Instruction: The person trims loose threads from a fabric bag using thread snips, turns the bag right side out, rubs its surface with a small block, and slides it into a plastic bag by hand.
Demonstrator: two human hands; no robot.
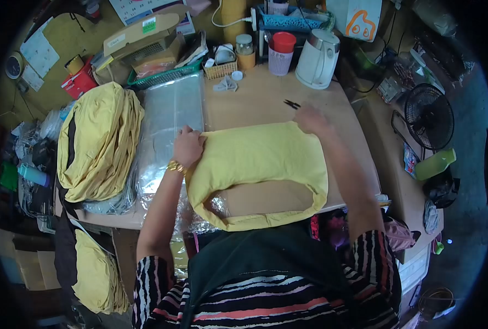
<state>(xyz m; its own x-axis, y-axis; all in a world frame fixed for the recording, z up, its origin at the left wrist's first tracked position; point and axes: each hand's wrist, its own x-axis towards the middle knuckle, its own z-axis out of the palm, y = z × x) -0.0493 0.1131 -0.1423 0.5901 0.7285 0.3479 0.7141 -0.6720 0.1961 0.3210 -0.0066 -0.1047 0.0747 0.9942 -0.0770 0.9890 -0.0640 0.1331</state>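
A yellow cloth piece (pixel 255 151) lies on the tabletop in front of me, with a wide oval gap toward my body and a narrow band around its near side. At its upper left corner, my left hand (pixel 188 146) is closed on the edge, a gold bracelet on that wrist. My right hand (pixel 311 119) rests at the upper right corner, its fingers wrapped around small black thread snips (pixel 292 104). The snips' tips point left, beyond the cloth's far edge. How far the right fingers also grip the cloth is hidden.
Left of the cloth are clear plastic sheets (pixel 170 109) and a stack of folded yellow cloth (pixel 98 145). More yellow pieces (pixel 96 274) hang lower left. A white kettle (pixel 317 60), cups (pixel 281 57) and baskets (pixel 220 70) line the back. A black fan (pixel 429 116) stands right.
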